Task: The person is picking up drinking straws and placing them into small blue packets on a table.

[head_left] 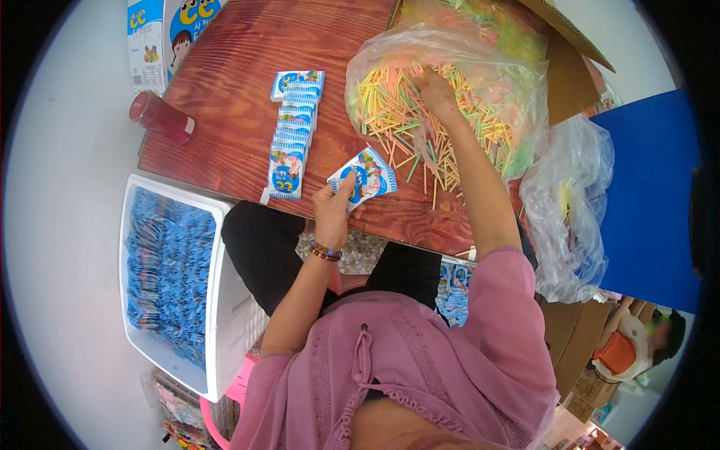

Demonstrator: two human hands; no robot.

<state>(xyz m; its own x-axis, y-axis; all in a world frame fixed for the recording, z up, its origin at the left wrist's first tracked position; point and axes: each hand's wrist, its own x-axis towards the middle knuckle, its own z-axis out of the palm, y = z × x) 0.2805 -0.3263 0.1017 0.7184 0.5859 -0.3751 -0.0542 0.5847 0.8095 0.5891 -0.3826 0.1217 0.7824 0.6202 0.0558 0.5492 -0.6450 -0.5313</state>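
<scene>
My left hand [334,202] grips a blue-and-white printed packet [369,180] near the table's front edge, thumb on top of it. My right hand [437,96] is in a large clear plastic bag [382,52], its fingers closed together among a heap of thin yellow, pink and green sticks [386,97]. Whether any stick is between those fingertips cannot be made out. Left of my left hand, a row of overlapping packets [292,139] of the same kind lies on the red-brown wooden table [225,97].
A white bin [217,300] full of blue packets stands at the left. On the table are a pink-lidded jar [161,118] and a printed carton [157,45]. A cardboard box [574,75] and crumpled clear plastic [566,202] are at the right. Another person [630,337] sits far right.
</scene>
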